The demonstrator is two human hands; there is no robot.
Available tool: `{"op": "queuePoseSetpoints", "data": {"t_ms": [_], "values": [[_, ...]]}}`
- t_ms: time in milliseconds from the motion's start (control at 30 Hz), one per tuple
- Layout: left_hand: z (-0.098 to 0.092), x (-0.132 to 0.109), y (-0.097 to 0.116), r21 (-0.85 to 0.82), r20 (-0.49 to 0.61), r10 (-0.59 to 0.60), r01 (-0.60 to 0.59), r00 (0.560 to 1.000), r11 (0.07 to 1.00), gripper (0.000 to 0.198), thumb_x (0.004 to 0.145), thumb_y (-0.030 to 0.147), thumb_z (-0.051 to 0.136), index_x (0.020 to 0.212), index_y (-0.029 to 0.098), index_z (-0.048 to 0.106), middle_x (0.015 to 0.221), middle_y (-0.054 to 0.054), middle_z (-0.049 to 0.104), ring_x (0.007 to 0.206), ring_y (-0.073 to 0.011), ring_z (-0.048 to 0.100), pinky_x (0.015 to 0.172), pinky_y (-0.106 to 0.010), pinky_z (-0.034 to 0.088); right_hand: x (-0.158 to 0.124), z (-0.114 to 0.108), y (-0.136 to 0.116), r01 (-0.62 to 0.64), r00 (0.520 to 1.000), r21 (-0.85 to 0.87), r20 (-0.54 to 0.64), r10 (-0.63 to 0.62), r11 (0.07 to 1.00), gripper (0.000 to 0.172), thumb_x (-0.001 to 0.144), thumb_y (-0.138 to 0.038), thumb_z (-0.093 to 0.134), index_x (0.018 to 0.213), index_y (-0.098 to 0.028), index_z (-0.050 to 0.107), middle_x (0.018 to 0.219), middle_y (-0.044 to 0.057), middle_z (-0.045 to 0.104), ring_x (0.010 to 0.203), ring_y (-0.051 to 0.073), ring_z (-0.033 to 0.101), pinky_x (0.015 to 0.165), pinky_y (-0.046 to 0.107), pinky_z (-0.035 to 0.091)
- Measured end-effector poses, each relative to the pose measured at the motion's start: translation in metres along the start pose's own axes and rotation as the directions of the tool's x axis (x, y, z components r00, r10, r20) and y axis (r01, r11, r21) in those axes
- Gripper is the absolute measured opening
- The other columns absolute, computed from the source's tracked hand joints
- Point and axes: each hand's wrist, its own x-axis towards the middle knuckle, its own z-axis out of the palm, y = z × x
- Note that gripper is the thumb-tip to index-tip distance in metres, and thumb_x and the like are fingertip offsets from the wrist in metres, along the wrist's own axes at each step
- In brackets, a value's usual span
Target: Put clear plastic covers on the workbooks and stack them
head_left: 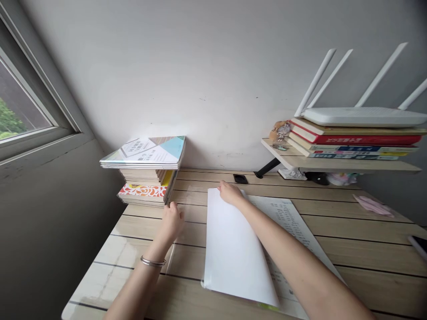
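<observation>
A white sheet [230, 244] curls over a printed page [280, 218] on the wooden table. At the sheet's top left corner, my right hand [231, 194] has its fingers closed on the edge, and my forearm crosses the printed page. My left hand [173, 218] is curled at the edge of a clear plastic sheet [189, 200], which shows only as faint shine and thin edge lines left of the white sheet. Its fingertips are partly hidden. Just behind that hand stands a stack of books [143, 190], topped by several white and blue booklets [150, 151].
On the right, a raised shelf [353, 165] carries stacked books [360, 138] and a white router [363, 116] with tall antennas. Beneath and beside it lie a pink cloth [373, 205] and a dark phone-like object [418, 245]. A black cable hole cover [240, 178] sits near the wall.
</observation>
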Motion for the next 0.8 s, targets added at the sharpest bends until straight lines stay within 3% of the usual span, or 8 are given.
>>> {"op": "queuePoseSetpoints", "data": {"t_ms": [167, 267, 400, 567, 733, 800], "values": [[0.008, -0.002, -0.002, -0.1, 0.1, -0.019, 0.029, 0.995, 0.995, 0.025, 0.088, 0.017, 0.044, 0.111, 0.008, 0.046, 0.09, -0.014, 0.063, 0.092, -0.0238, 0.063, 0.081, -0.033, 0.045, 0.002, 0.001, -0.002, -0.01, 1.0, -0.018, -0.017, 0.01, 1.0, 0.026, 0.095, -0.023, 0.033, 0.109, -0.011, 0.05, 0.105, 0.019, 0.066, 0.102, 0.026, 0.061, 0.078, 0.032, 0.038], [0.015, -0.006, 0.001, -0.121, 0.097, -0.001, 0.013, 0.995, 0.993, 0.027, 0.09, 0.017, 0.038, 0.116, 0.01, 0.043, 0.088, -0.012, 0.064, 0.089, -0.0219, 0.064, 0.08, -0.032, 0.045, 0.002, -0.001, 0.0, -0.01, 1.0, -0.027, -0.023, 0.01, 1.0, 0.025, 0.095, -0.022, 0.033, 0.108, -0.011, 0.051, 0.103, 0.019, 0.067, 0.101, 0.026, 0.062, 0.079, 0.033, 0.037], [0.031, -0.015, 0.016, -0.239, 0.09, 0.06, -0.037, 0.994, 0.97, 0.036, 0.091, 0.014, 0.033, 0.127, 0.01, 0.034, 0.086, -0.01, 0.064, 0.087, -0.0197, 0.065, 0.077, -0.03, 0.046, -0.001, -0.005, 0.017, -0.002, 0.999, -0.037, -0.035, 0.001, 0.999, 0.022, 0.094, -0.019, 0.036, 0.106, -0.01, 0.052, 0.104, 0.019, 0.066, 0.101, 0.026, 0.061, 0.083, 0.034, 0.034], [0.047, -0.021, 0.04, -0.367, 0.178, 0.106, -0.034, 0.978, 0.93, 0.042, 0.092, 0.012, 0.029, 0.134, 0.011, 0.025, 0.085, -0.007, 0.063, 0.06, -0.0134, 0.061, 0.062, -0.025, 0.048, 0.0, -0.014, 0.042, -0.002, 0.997, -0.044, -0.083, -0.001, 0.999, 0.022, 0.093, -0.017, 0.035, 0.103, -0.008, 0.053, 0.1, 0.021, 0.066, 0.099, 0.027, 0.06, 0.085, 0.037, 0.033], [0.05, -0.015, 0.028, -0.383, 0.02, 0.093, -0.079, 0.995, 0.92, 0.039, 0.088, 0.011, 0.034, 0.127, 0.01, 0.037, 0.076, -0.005, 0.06, 0.073, -0.0178, 0.062, 0.069, -0.028, 0.046, -0.018, -0.028, 0.026, 0.091, 0.97, -0.016, -0.225, -0.092, 0.996, 0.022, 0.092, -0.026, 0.042, 0.106, -0.015, 0.054, 0.119, 0.015, 0.059, 0.114, 0.027, 0.049, 0.092, 0.039, 0.034], [0.048, -0.012, 0.017, -0.424, -0.024, 0.088, -0.09, 0.996, 0.901, 0.04, 0.087, 0.013, 0.036, 0.127, 0.01, 0.038, 0.071, -0.003, 0.058, 0.067, -0.0181, 0.06, 0.065, -0.027, 0.046, -0.044, -0.032, 0.023, 0.205, 0.901, 0.029, -0.396, -0.177, 0.978, 0.026, 0.091, -0.031, 0.044, 0.112, -0.018, 0.053, 0.127, 0.013, 0.054, 0.119, 0.027, 0.045, 0.096, 0.04, 0.034]]}}
